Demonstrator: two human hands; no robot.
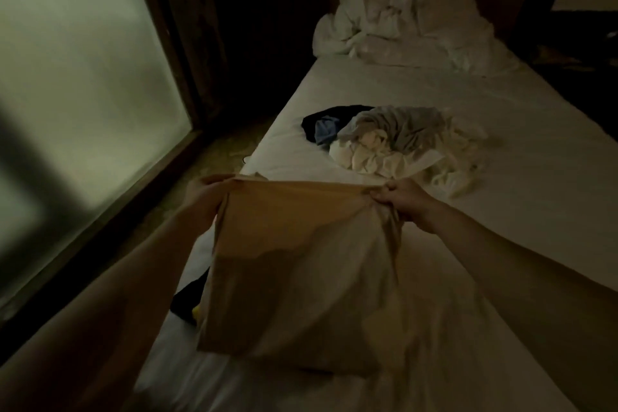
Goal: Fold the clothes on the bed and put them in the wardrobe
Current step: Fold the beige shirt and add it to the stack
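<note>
Fingers [384, 192] of both hands pinched shut on one tan garment [294, 264]; one unfolded pile [394, 140] on bed [501, 211].

Counted: two hands, left hand [204, 194] and right hand [403, 199]; one tan garment [301, 264]; one heap of unfolded clothes [398, 140]; one dark garment [187, 303]; one bunched white duvet [401, 13]; one bed [535, 177].

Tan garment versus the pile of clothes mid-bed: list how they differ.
The tan garment is held up by its top edge in the left hand and right hand, spread flat; the pile of clothes lies crumpled, untouched. The garment is one colour; the pile mixes white, grey, blue and dark. Both are over the bed.
</note>
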